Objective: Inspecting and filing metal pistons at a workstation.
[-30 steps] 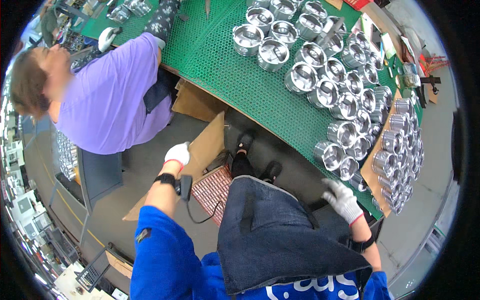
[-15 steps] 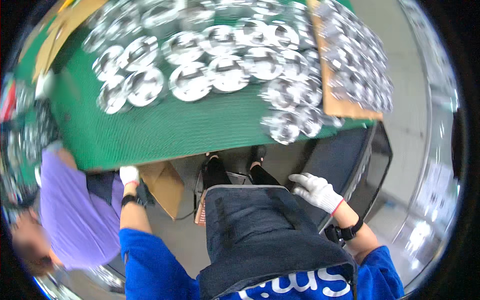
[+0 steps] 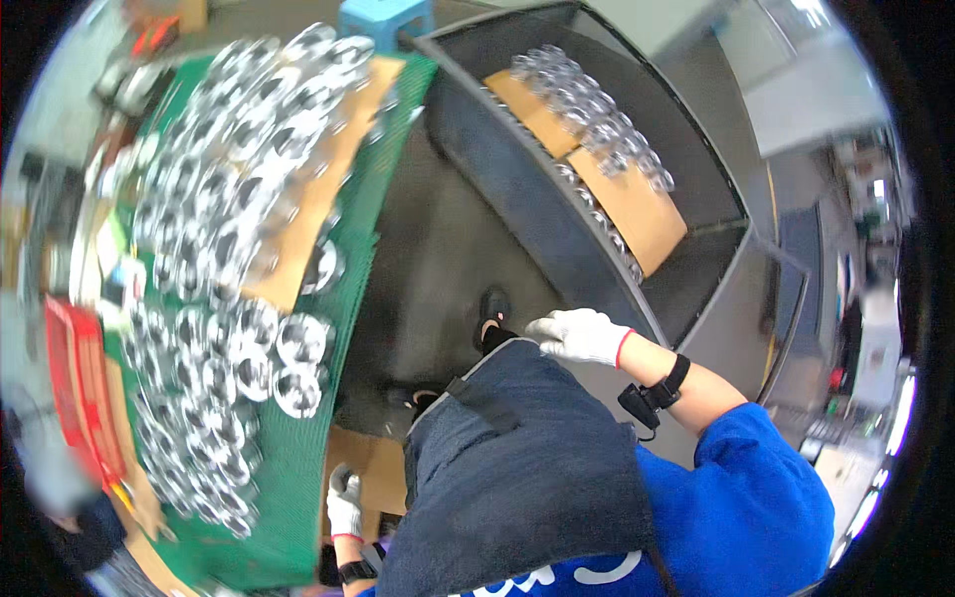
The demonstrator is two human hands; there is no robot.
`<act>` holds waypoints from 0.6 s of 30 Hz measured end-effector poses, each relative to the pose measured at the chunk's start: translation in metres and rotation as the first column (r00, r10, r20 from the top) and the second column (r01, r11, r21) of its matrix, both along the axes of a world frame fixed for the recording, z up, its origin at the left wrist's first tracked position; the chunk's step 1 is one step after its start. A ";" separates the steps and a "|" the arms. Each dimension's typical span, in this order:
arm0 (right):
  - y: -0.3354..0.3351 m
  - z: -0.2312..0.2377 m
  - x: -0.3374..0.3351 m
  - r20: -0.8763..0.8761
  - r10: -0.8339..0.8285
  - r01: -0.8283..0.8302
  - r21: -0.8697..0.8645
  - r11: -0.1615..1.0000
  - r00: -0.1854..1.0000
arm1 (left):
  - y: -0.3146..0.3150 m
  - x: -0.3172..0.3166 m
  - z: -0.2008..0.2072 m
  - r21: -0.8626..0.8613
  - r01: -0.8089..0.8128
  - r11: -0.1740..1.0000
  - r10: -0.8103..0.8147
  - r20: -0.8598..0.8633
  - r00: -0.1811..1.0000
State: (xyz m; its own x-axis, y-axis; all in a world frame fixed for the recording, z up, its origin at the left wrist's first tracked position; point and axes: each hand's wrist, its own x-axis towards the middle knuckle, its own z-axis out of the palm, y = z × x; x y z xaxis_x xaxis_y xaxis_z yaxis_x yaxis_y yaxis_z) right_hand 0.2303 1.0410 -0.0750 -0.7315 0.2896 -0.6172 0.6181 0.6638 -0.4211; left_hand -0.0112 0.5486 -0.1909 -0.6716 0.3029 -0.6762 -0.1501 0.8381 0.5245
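Note:
My right hand [image 3: 582, 335], in a white glove with a red cuff edge, hangs in front of the apron with its fingers stretched out and holds nothing. Beside the green-covered table [image 3: 288, 497] hangs my left hand [image 3: 344, 502], also gloved. Its fingers point forward, look slightly apart, and show no object between them. Shiny round metal parts [image 3: 298, 390] stand in rows on the table, nearest to my left hand. More of them are heaped on a cardboard sheet [image 3: 316, 199]. Motion blurs the parts' details.
A large dark bin [image 3: 517, 189] stands ahead on the right, holding metal parts [image 3: 597, 109] and cardboard sheets [image 3: 632, 204]. A blue stool [image 3: 386, 18] is at the far end. Red trays [image 3: 80, 388] line the table's left side. Dark floor [image 3: 428, 249] runs between table and bin.
My view and body have turned right, so the table now lies on my left and the bin ahead. The co-worker in purple is mostly out of view. Both gloved hands hang free.

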 end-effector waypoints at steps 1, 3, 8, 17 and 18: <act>0.015 -0.003 0.019 -0.011 -0.039 0.038 -0.004 0.999 0.999 | 0.027 -0.012 0.002 0.045 0.007 0.999 -0.007 -0.002 1.000; 0.044 -0.012 0.051 -0.018 -0.139 0.138 -0.017 0.990 0.990 | 0.091 -0.027 0.023 0.076 0.065 0.995 -0.063 -0.016 0.998; 0.084 -0.005 0.113 -0.064 -0.391 0.389 -0.042 0.920 0.918 | 0.293 -0.026 0.107 0.288 0.335 0.897 -0.371 0.078 0.925; 0.180 0.174 0.203 0.243 -0.132 0.167 -0.129 0.977 0.961 | 0.636 -0.031 0.379 0.113 0.953 -0.282 -0.910 0.284 -0.303; 0.212 0.215 0.188 0.292 -0.126 0.158 -0.086 0.984 0.948 | 0.681 -0.024 0.414 -0.056 0.933 -0.356 -0.913 0.232 -0.335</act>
